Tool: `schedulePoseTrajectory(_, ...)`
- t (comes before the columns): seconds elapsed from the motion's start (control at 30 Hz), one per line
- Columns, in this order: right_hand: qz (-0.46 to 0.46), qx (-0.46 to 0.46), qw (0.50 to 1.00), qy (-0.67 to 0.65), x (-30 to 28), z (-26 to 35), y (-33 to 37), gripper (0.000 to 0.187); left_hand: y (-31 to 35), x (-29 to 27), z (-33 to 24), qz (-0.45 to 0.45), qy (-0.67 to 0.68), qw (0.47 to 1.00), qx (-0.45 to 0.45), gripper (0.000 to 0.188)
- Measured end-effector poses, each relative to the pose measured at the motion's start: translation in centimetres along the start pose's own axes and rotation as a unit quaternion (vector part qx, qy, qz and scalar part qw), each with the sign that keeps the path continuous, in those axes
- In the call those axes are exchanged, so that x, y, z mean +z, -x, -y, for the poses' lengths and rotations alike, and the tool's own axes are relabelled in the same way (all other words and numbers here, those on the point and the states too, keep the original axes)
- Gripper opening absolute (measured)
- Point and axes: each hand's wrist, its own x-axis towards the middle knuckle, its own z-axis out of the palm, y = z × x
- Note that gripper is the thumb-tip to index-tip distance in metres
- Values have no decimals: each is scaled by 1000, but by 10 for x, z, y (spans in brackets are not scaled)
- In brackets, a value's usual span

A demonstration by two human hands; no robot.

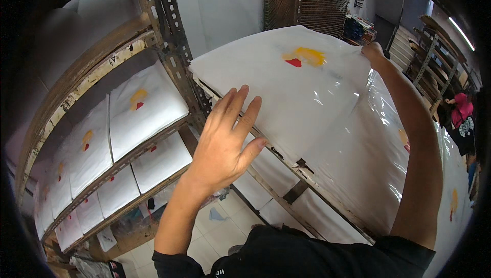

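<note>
My left hand [227,134] hovers above the front edge of a rack shelf, fingers stretched out and holding nothing. My right arm reaches far across, and my right hand [373,54] has its fingers closed on the far right edge of a glossy white sheet [286,91]. This sheet carries a yellow and red print [309,57] near its far side. Its surface is wrinkled and shiny toward the right, where another white sheet [381,140] lies beside it. My right fingertips are partly hidden.
On the left, a metal rack [176,47] bears rows of white sheets [146,116] with similar prints on two levels. More white sheets [319,211] lie on a level below the shelf. A person [463,119] in pink and black is at the far right, near another shelving rack [434,65].
</note>
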Motion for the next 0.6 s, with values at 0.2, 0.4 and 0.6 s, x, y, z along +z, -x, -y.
schedulePoseTrajectory(0.2,13,-5,1000,1,-8,13,35,25,0,20,7,2,-13,1000,-17,61)
schedulePoseTrajectory(0.4,37,-43,998,13,-10,-1,20,23,3,22,4,-1,-9,1000,-8,57)
schedulePoseTrajectory(0.6,97,-87,987,89,-18,7,29,32,8,24,-2,-13,-15,1000,-8,55)
